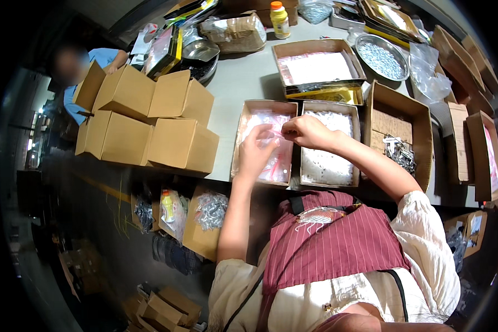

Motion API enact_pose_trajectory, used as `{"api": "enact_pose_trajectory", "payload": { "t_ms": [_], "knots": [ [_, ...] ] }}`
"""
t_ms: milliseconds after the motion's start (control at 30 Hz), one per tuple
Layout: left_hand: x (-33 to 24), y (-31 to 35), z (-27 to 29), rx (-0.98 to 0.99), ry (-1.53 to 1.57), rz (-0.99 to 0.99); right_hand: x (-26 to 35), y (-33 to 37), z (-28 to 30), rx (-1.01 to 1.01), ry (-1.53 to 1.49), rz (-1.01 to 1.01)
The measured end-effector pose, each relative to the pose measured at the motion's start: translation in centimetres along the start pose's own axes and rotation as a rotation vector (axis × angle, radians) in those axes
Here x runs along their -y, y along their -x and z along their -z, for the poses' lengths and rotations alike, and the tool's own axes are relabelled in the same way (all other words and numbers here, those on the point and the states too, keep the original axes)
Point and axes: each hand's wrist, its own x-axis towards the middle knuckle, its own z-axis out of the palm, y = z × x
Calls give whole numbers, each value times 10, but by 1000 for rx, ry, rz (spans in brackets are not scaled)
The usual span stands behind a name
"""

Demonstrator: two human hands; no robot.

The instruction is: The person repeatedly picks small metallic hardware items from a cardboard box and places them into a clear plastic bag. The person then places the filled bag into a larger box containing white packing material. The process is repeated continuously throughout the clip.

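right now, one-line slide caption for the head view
Both hands, left hand and right hand, hold a small clear plastic bag over a shallow cardboard tray.

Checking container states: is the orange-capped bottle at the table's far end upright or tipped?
Upright: the bottle stands on its base, orange cap on top, beside a bag of pale material.

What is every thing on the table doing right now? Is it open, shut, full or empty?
Left hand: holds a small clear bag.
Right hand: fingers pinched at the bag's top.
Small clear bag: held above its box; open or sealed, cannot tell.
Box of clear bags: open, holds bags.
Box of white pieces: open, nearly full.
Brown cartons: closed, stacked.
Metal bowl: full of small parts.
Yellow bottle: upright, capped.
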Motion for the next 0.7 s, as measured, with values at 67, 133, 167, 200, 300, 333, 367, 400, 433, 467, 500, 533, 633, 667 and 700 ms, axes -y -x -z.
{"api": "enact_pose_trajectory", "payload": {
  "t_ms": [67, 133, 167, 200, 300, 333, 367, 400, 433, 467, 500, 533, 633, 667, 700],
  "knots": [
    [-7, -5, -1, -45, 2, -2, -1, 3, 3, -10, -52, -9],
    [-15, -8, 3, -63, -65, 49, 0, 6, 3, -42, -111, -18],
    [-14, -9, 4, -114, -85, 25, -1, 7, 6, 14, -129, -84],
    [-7, -9, 6, -158, -88, -3, -1, 9, 9, -28, -89, -67],
    [12, -5, 19, -268, -104, -51, -7, 20, 23, -88, 23, -47],
    [13, -2, 22, -254, -124, -29, -6, 27, 29, -65, 43, -83],
    [10, 2, 25, -244, -145, -6, -8, 39, 30, 2, 107, -90],
    [7, 5, 27, -233, -166, 17, -8, 51, 29, 69, 171, -96],
    [3, 8, 24, -237, -181, 27, -6, 62, 26, 289, 225, -153],
    [2, 8, 19, -262, -209, -30, 3, 71, 25, 459, 268, -193],
    [0, 7, 13, -287, -238, -87, -5, 88, 5, 548, 336, -169],
    [-2, 7, 7, -316, -269, -143, -4, 104, -5, 507, 370, -46],
    [-38, 9, -9, -299, -180, -45, 15, 100, -2, 560, 315, -66],
    [-45, 10, -12, -289, -166, -1, 12, 97, 2, 547, 313, -45],
    [-42, 8, -15, -268, -194, -12, 8, 95, 9, 534, 311, -24]
  ]
}}
